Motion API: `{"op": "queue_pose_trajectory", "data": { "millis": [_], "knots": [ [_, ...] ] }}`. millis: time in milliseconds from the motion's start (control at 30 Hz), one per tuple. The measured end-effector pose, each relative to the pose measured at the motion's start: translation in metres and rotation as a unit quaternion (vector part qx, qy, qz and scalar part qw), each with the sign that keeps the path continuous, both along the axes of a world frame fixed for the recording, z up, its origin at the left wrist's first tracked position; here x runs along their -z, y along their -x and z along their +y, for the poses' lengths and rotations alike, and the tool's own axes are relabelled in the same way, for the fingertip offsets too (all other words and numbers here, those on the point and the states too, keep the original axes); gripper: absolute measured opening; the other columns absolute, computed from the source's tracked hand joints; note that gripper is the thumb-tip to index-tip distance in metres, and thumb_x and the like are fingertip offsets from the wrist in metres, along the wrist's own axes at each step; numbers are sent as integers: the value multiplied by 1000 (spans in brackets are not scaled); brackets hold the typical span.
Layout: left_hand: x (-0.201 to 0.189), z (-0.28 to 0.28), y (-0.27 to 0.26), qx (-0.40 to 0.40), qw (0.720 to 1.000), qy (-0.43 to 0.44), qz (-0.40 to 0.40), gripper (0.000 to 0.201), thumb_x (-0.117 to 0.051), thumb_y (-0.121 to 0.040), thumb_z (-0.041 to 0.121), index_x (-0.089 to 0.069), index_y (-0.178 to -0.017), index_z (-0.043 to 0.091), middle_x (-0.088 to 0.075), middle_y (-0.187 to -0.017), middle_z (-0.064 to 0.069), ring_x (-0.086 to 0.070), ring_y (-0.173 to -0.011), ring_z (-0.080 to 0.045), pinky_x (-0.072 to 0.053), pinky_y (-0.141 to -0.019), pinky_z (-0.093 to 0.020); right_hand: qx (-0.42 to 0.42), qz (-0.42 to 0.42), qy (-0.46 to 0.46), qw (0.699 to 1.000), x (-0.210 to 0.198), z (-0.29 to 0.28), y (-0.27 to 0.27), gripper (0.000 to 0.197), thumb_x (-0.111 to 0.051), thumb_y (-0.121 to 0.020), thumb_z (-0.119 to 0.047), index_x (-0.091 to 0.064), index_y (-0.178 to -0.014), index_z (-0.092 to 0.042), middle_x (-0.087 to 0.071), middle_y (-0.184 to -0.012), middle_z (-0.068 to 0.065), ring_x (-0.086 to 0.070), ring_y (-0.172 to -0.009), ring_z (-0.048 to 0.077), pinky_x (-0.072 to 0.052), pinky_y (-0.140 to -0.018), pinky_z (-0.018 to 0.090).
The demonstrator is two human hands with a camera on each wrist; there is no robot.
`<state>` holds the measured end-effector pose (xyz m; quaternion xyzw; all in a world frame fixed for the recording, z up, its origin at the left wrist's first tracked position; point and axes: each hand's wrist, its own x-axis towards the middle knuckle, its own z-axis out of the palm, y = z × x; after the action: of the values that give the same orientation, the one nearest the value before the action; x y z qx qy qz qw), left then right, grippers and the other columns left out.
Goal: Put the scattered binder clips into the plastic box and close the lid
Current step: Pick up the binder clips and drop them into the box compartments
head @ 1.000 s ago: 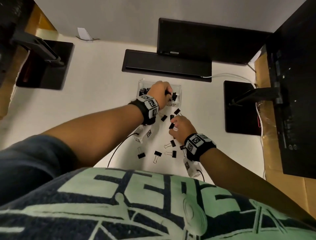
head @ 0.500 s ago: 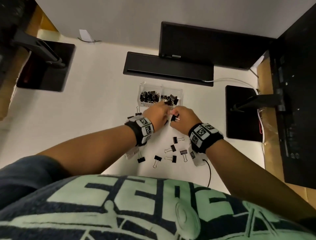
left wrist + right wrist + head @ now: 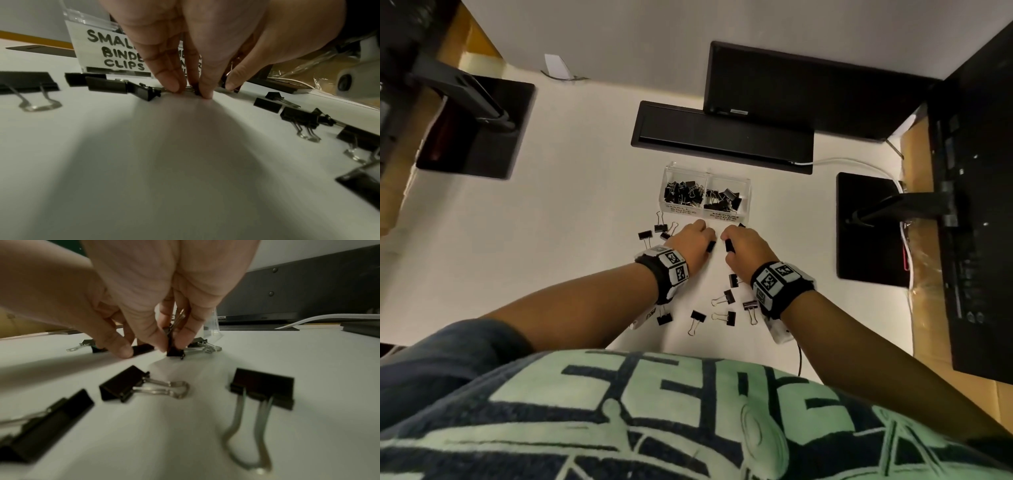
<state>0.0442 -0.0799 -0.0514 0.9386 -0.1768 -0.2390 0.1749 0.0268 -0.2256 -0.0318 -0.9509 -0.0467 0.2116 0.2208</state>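
The clear plastic box point(image 3: 743, 214), lid open, holds black binder clips in two compartments; its "SMALL BINDER CLIPS" label point(image 3: 102, 48) faces me. My left hand point(image 3: 695, 240) is fingertips-down on the table just in front of it, pinching a binder clip point(image 3: 141, 93) by its wire handles. Beside it, my right hand point(image 3: 743, 243) pinches a small black clip point(image 3: 174, 351) upright between its fingertips, while its thumb point(image 3: 121, 350) rests on another clip. Several loose clips point(image 3: 729, 296) lie between my wrists, and more point(image 3: 645, 235) lie left of my left hand.
A black bar-shaped device point(image 3: 722, 137) and a monitor point(image 3: 808, 92) stand behind the box. A monitor base point(image 3: 869, 229) is at the right with a white cable point(image 3: 842, 161), and another stand base point(image 3: 476, 126) is at the far left.
My left hand came back from over the box down to the table. My right hand moved forward to the clips in front of the box and took hold of one.
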Motion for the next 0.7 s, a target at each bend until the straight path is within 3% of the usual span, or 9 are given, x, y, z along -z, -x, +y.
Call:
{"op": "queue_pose_trajectory", "data": {
  "millis": [233, 333, 433, 567, 700],
  "knots": [
    [-7, 10, 9, -9, 1000, 13, -12, 38, -56, -87, 34, -50, -119, 15, -56, -120, -7, -47, -115, -25, -47, -89, -38, 96, -82, -136, 983, -28, -2, -21, 29, -60, -82, -6, -55, -109, -16, -53, -80, -7, -54, -74, 12, -50, -73, 24],
    [-19, 8, 4, -19, 998, 48, -36, 34, -55, -87, 35, -53, -115, 16, -61, -112, -5, -51, -107, -22, -47, -82, -34, 167, -117, -194, 960, -37, -2, -44, 29, -61, -79, -3, -57, -105, -15, -51, -74, -7, -49, -64, 6, -46, -66, 16],
    [-34, 4, -8, -53, 991, 100, -67, 28, -56, -86, 34, -55, -107, 15, -61, -102, -3, -53, -98, -20, -50, -77, -33, 187, -118, -193, 956, -37, 0, -61, 30, -62, -79, -2, -56, -107, -14, -48, -72, -7, -48, -62, 5, -42, -64, 14],
    [-47, -5, -37, -79, 986, 109, -103, 27, -58, -86, 33, -58, -106, 14, -63, -100, -3, -54, -99, -22, -50, -82, -36, 159, -94, -151, 971, -31, 1, -67, 36, -61, -81, -1, -58, -113, -16, -57, -87, 0, -54, -77, 11, -48, -73, 22],
    [-49, -10, -64, -60, 990, 51, -114, 35, -55, -89, 34, -56, -118, 14, -60, -116, -8, -49, -113, -25, -47, -92, -40, 170, -109, -166, 965, -33, -7, -60, 35, -59, -83, -2, -62, -115, -13, -62, -113, 4, -54, -92, 8, -43, -80, 17]
  ]
}}
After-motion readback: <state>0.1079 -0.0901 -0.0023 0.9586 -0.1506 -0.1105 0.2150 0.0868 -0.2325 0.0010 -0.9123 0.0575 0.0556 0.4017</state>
